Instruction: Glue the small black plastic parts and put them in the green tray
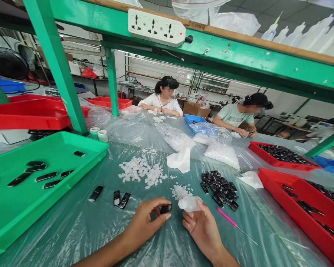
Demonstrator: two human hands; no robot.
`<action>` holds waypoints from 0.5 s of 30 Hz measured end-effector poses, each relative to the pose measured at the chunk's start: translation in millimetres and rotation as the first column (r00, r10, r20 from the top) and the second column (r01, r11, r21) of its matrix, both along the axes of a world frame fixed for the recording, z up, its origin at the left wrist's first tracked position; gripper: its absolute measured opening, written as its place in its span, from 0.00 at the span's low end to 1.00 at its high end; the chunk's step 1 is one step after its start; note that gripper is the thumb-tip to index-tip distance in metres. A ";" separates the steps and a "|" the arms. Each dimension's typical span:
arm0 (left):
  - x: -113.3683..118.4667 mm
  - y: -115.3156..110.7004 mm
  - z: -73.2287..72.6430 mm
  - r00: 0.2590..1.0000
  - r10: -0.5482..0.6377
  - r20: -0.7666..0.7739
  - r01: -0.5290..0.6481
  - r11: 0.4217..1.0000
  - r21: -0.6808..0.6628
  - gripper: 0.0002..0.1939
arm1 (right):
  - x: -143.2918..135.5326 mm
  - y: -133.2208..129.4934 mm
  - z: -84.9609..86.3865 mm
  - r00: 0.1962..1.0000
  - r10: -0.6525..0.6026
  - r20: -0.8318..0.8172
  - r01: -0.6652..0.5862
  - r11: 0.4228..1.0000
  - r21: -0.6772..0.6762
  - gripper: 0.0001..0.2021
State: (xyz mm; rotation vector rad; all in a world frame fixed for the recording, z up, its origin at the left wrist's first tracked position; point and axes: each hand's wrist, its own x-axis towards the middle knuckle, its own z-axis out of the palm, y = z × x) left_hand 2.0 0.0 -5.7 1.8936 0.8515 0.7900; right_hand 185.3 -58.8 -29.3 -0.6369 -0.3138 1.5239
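Observation:
Pinched between thumb and forefinger, a small black plastic piece (166,208) sits in my left hand (147,218). My right hand (202,226) is wrapped round a translucent white squeeze bottle (189,204), tilted with its narrow end toward the black piece; the two are apart. Behind the bottle is a heap of tiny clear bits (180,191). Two black pieces (120,199) and another black piece (96,193) lie left of my left hand. Beyond my right hand is a pile of black pieces (219,187); a pink-handled needle tool (227,217) lies beside it.
A green tray (80,142) with several black pieces stands left; red trays (269,178) stand right. White bits (140,168), a white cloth (179,160) and filled plastic bags (222,154) lie ahead. A green shelf beam (225,46) crosses overhead. Two people (164,98) sit opposite.

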 end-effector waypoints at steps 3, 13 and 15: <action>-0.5 -1.5 0.7 1.000 -0.007 -0.010 0.007 1.000 0.001 0.11 | -1.2 -1.5 -1.0 0.995 -0.032 0.092 0.033 0.999 -0.014 0.08; -1.8 0.4 1.4 0.996 -0.074 -0.038 0.076 0.996 0.036 0.10 | -0.2 -7.8 -1.1 0.868 -0.128 0.480 0.131 0.991 0.026 0.13; -1.9 0.9 0.5 0.995 -0.084 -0.049 0.086 0.995 0.046 0.09 | 0.9 -9.6 -0.9 0.818 -0.126 0.562 0.119 0.992 0.049 0.13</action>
